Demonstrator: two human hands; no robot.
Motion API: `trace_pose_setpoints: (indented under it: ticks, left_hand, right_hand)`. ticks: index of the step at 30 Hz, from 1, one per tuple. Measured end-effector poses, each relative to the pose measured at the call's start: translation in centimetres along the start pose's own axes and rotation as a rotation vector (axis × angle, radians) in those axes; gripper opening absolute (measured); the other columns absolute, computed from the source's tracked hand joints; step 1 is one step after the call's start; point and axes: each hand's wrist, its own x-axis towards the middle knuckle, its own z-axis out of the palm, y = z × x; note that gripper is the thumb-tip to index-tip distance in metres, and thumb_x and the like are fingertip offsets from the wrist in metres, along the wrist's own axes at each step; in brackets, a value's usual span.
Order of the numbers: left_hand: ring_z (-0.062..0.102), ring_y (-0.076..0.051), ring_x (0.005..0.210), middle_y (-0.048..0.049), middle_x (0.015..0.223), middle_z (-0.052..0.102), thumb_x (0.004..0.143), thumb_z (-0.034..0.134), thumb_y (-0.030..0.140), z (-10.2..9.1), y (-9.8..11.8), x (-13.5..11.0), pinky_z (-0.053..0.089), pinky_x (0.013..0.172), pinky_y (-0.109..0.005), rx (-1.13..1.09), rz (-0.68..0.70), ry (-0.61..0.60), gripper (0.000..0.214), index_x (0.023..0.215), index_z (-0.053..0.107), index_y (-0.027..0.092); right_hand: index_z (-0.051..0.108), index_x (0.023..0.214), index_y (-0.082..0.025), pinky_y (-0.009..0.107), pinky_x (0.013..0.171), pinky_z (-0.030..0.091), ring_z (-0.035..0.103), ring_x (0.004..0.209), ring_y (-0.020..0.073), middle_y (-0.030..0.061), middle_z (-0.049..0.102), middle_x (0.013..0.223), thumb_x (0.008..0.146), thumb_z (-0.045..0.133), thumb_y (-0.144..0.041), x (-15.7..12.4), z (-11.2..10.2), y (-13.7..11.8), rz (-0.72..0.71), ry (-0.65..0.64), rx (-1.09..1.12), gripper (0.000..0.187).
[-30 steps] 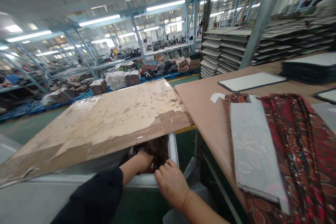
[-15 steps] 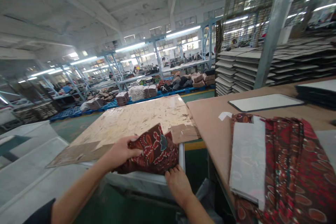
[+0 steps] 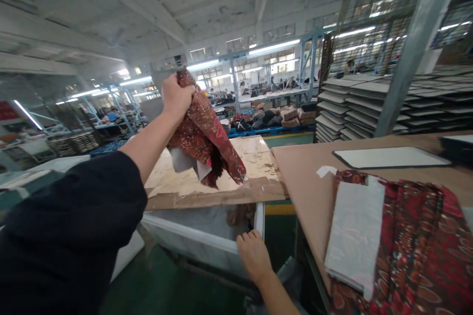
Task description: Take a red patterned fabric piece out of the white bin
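My left hand [image 3: 176, 96] is raised high and grips a bunch of dark red patterned fabric pieces [image 3: 207, 137] that hang down over the worn cardboard sheet [image 3: 254, 157]. My right hand [image 3: 254, 256] rests on the near rim of the white bin [image 3: 207, 243] under that sheet, holding nothing. More dark fabric [image 3: 242, 214] shows inside the bin. On the brown table [image 3: 303, 172] to the right lies a stack of the same red patterned fabric [image 3: 417, 246] with a pale grey piece [image 3: 354, 236] on top.
A white board [image 3: 391, 157] and dark stacked sheets lie at the table's far side. Behind it a grey steel post [image 3: 414, 49] and racks of stacked boards [image 3: 343, 108] stand. Blue pallets with bundles [image 3: 266, 120] and distant workers fill the hall.
My left hand pulled the fabric bunch out of the bin and lifted it high above the cardboard sheet. My right hand let go of it and stayed at the bin's rim.
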Motion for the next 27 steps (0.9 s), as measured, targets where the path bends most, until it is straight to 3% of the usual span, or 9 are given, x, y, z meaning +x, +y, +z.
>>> trace_pose_setpoints:
  ticks: [3,5,7,10,13,15,18,22,27]
  left_hand:
    - [0.054,-0.020,0.098,-0.0059,0.105,0.060,0.078,0.051,0.022,2.2,1.9,-1.0,0.040,0.091,-0.034,-0.031,0.055,0.140,0.031,0.108,0.052,0.016]
    - [0.049,-0.020,0.109,-0.0071,0.118,0.055,0.081,0.049,0.026,3.7,2.2,-4.1,0.035,0.097,-0.032,-0.061,0.108,0.112,0.038,0.118,0.045,0.018]
    - [0.045,-0.021,0.115,-0.0075,0.124,0.052,0.084,0.044,0.028,5.4,1.8,-9.2,0.032,0.101,-0.032,-0.037,0.112,-0.081,0.040,0.123,0.042,0.019]
    - [0.038,-0.019,0.123,-0.0079,0.135,0.041,0.089,0.030,0.027,7.5,0.6,-19.6,0.029,0.102,-0.030,0.188,-0.082,-0.619,0.043,0.131,0.031,0.019]
    - [0.055,-0.021,0.104,-0.0116,0.112,0.060,0.085,0.037,0.024,8.5,-0.6,-29.2,0.041,0.089,-0.029,0.238,-0.128,-0.864,0.035,0.118,0.046,0.013]
    - [0.058,-0.020,0.098,-0.0103,0.105,0.063,0.081,0.044,0.023,8.7,-0.8,-33.3,0.043,0.083,-0.027,0.260,-0.113,-0.978,0.034,0.113,0.049,0.014]
    - [0.055,-0.020,0.100,-0.0080,0.110,0.060,0.075,0.052,0.026,8.9,-0.7,-35.3,0.042,0.081,-0.027,0.283,-0.028,-1.069,0.044,0.118,0.045,0.018]
    - [0.045,-0.031,0.112,-0.0141,0.120,0.052,0.068,0.059,0.026,9.6,-0.9,-34.8,0.031,0.093,-0.044,0.367,0.096,-1.075,0.058,0.123,0.041,0.019]
    - [0.054,-0.030,0.100,-0.0187,0.105,0.060,0.078,0.034,0.007,11.0,-3.1,-35.6,0.028,0.093,-0.053,0.412,0.147,-1.102,0.048,0.125,0.042,0.015]
  right_hand:
    - [0.059,0.077,-0.015,0.037,0.081,0.032,0.055,0.075,0.0212,0.0065,0.061,0.075,0.080,0.050,-0.005,0.1,0.3,0.0,0.009,0.002,-0.004,0.015]
    - [0.060,0.076,-0.016,0.037,0.082,0.032,0.055,0.075,0.0210,0.0063,0.061,0.075,0.080,0.050,-0.005,0.1,0.5,0.0,0.017,-0.003,-0.005,0.015]
    - [0.060,0.076,-0.016,0.037,0.082,0.033,0.055,0.075,0.0211,0.0058,0.062,0.074,0.080,0.050,-0.006,0.3,0.7,0.0,0.022,-0.004,-0.001,0.015]
    - [0.062,0.076,-0.016,0.037,0.081,0.034,0.056,0.075,0.0221,0.0061,0.063,0.074,0.078,0.052,-0.005,0.5,0.9,0.0,0.029,-0.017,-0.012,0.015]
    - [0.063,0.076,-0.016,0.037,0.079,0.036,0.057,0.075,0.0226,0.0069,0.065,0.075,0.078,0.052,-0.005,0.8,1.4,-0.1,0.038,-0.017,-0.013,0.015]
    - [0.064,0.076,-0.015,0.038,0.080,0.037,0.058,0.075,0.0227,0.0076,0.065,0.075,0.078,0.053,-0.006,0.9,1.7,-0.1,0.038,-0.008,0.004,0.014]
    - [0.065,0.075,-0.013,0.039,0.082,0.037,0.059,0.077,0.0237,0.0100,0.066,0.075,0.077,0.054,-0.009,1.1,2.0,-0.1,0.037,-0.030,0.004,0.012]
    - [0.065,0.076,-0.012,0.038,0.080,0.039,0.060,0.076,0.0229,0.0095,0.067,0.075,0.078,0.053,-0.010,1.3,2.2,0.1,0.037,-0.046,0.006,0.011]
    - [0.064,0.072,-0.013,0.039,0.077,0.043,0.061,0.071,0.0223,0.0079,0.066,0.070,0.074,0.057,-0.013,1.9,3.2,0.4,0.003,-0.058,-0.004,0.007]
